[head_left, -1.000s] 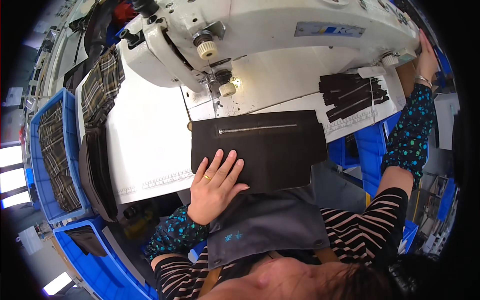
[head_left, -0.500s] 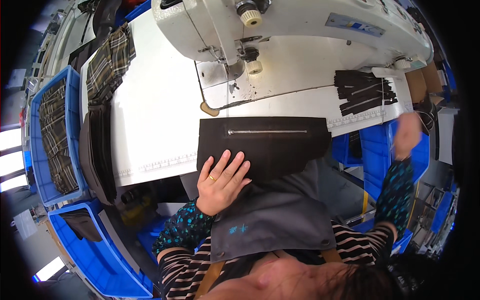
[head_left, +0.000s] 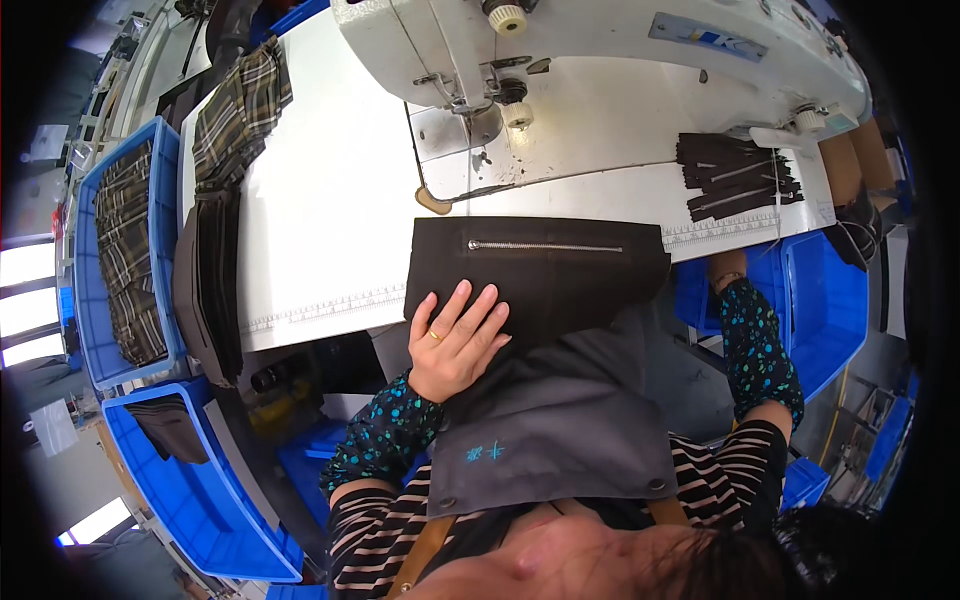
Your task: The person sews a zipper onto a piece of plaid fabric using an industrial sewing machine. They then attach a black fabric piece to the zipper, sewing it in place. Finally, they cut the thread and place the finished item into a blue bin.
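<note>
A dark fabric panel [head_left: 560,285] with a metal zipper [head_left: 545,246] set in it lies at the front edge of the white sewing table, its lower part hanging over my lap. Resting on the panel's lower left is my left hand [head_left: 455,340], fingers spread flat; a ring shows on one finger. My right hand [head_left: 728,266] reaches beneath the table's front edge, beside a blue bin. Only the wrist and a bit of the hand show there; its fingers are hidden.
The sewing machine [head_left: 600,40] stands behind the panel. Several dark zippers [head_left: 735,178] lie at the table's right. Plaid fabric [head_left: 240,110] and stacked dark pieces [head_left: 210,290] are at the left, by a blue bin [head_left: 170,250] of plaid pieces. Another blue bin [head_left: 830,310] hangs at the right.
My right hand has come from beside the table's right end down and left, to beneath the front edge. My left hand stays on the panel; the whole view has shifted slightly.
</note>
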Demonstrator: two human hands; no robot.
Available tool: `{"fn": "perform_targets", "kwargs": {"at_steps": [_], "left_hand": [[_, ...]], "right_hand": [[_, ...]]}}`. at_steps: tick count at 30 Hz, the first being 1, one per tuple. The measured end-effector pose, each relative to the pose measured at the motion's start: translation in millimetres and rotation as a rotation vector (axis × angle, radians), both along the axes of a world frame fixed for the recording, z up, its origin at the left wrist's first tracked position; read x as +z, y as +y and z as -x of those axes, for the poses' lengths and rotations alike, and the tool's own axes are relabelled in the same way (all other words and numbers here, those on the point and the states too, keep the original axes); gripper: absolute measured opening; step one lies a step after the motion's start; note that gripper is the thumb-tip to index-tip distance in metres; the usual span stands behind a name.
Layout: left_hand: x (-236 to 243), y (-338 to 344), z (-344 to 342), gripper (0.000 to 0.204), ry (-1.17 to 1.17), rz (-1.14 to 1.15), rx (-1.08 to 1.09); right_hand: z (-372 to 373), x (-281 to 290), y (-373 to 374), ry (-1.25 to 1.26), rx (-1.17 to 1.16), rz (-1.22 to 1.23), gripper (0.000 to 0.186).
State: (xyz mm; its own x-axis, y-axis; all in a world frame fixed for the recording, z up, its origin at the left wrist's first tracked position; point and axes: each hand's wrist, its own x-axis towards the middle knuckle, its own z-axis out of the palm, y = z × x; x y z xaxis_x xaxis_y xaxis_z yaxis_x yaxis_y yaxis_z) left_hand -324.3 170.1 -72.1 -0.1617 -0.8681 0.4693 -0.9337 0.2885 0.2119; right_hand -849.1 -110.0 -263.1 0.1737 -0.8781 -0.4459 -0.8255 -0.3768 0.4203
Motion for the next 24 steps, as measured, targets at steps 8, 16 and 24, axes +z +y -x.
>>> {"fn": "perform_targets", "kwargs": {"at_steps": [8, 16, 24], "left_hand": [[27, -5, -2, 0.042, 0.132, -0.012, 0.023], [65, -72, -20, 0.062, 0.095, -0.089, 0.269], [46, -81, -27, 0.043, 0.195, -0.149, 0.322]], "right_hand": [[103, -85, 296, -0.766, -1.048, 0.029, 0.029], [65, -60, 467, -0.992, -2.006, -0.023, 0.029], [-66, 132, 222, -2.025, -1.055, -0.83, 0.015]]}}
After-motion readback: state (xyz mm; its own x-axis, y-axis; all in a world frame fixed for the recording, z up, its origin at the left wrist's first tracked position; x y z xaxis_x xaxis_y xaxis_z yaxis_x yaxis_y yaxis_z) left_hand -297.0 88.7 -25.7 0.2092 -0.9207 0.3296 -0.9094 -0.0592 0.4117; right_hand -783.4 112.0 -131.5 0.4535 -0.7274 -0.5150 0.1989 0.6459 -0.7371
